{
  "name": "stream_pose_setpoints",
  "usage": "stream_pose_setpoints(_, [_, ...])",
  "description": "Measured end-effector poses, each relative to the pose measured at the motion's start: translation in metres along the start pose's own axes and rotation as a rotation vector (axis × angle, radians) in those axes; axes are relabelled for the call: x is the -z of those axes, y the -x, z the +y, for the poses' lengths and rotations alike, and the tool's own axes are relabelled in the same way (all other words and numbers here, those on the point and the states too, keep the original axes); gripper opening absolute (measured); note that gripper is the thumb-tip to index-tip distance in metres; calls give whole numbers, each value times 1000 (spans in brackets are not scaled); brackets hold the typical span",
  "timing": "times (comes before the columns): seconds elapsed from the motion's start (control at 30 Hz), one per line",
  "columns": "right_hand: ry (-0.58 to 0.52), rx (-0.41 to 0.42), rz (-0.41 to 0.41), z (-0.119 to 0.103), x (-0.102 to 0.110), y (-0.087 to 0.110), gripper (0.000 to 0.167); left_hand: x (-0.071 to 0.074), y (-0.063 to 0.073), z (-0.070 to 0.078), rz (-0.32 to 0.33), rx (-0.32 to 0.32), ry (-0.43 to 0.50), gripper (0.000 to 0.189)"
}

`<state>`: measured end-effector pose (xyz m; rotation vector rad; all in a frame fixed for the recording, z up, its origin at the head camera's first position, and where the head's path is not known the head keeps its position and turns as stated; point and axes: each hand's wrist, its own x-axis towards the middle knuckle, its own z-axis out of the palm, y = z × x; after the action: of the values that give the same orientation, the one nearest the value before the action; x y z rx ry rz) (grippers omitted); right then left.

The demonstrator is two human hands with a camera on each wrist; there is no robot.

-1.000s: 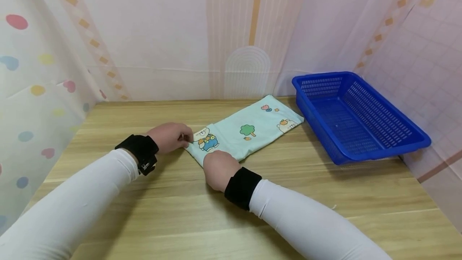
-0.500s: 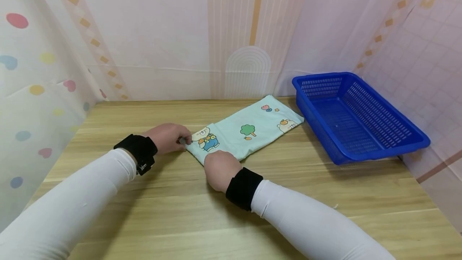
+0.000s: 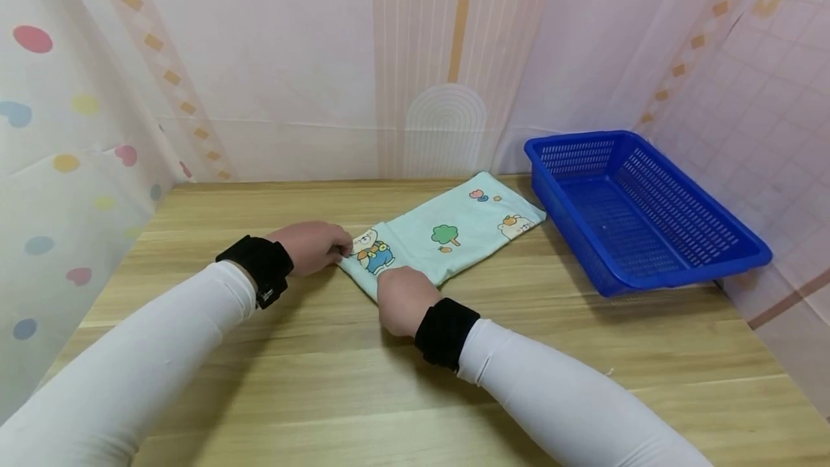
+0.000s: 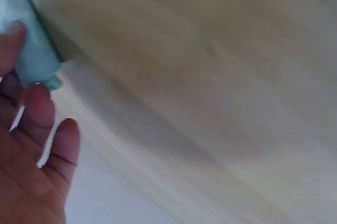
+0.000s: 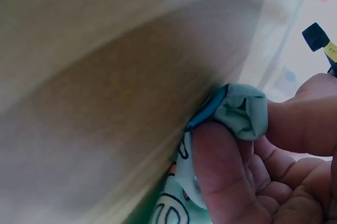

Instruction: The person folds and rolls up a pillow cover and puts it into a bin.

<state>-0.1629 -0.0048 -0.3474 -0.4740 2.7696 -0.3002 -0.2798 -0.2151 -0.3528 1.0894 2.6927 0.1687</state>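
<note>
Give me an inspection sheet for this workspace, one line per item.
Surface: wood-grain table.
Job's things: mint printed cloth, lying slantwise, with cartoon figures on top.
Clutter: blue basket, right of the cloth; whether they touch is unclear.
Grippers: left hand pinches the cloth's left corner; right hand pinches its near edge.
Cables: nothing seen.
Surroundings: patterned sheets behind and on both sides.

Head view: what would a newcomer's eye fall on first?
Probably the bright blue basket, standing toward the far right of the wooden table. Next comes the pale mint printed cloth, lying left of it. The left hand and right hand pinch the cloth's near-left end in their fingers.
</note>
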Motion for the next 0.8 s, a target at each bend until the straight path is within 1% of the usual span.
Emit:
stream_pose_setpoints(0.2, [-80,-15,-23,10,1,-5,4,5,-11,3,-78,59,34,18])
stream_pose_setpoints(0.27, [-113,-20,-31,14,1,-8,9,7,-13,6,-91,72,33,16])
stream_pose_setpoints(0.33, [-137,-28,-42,18,2,-10,15,9,-14,8,-90,75,18,15])
stream_pose_setpoints(0.37, [-141,-29,-45,20,3,-10,17,9,-14,9,-82,68,3,14])
stream_pose_setpoints(0.43, [-162,-35,-53,22,5,-12,15,8,-14,10,-50,44,-33,14])
stream_pose_setpoints(0.57, [-211,-40,-45,26,7,-12,2,2,-14,9,40,-10,-78,12])
stream_pose_setpoints(0.6, [-223,-41,-40,27,7,-11,3,0,-13,7,56,-19,-80,12])
stream_pose_setpoints(0.7, [-210,-36,-22,27,6,-10,8,-4,-8,4,81,-31,-32,13])
stream_pose_setpoints(0.8, [-145,-16,9,24,5,-6,10,-5,-1,0,83,-37,20,16])
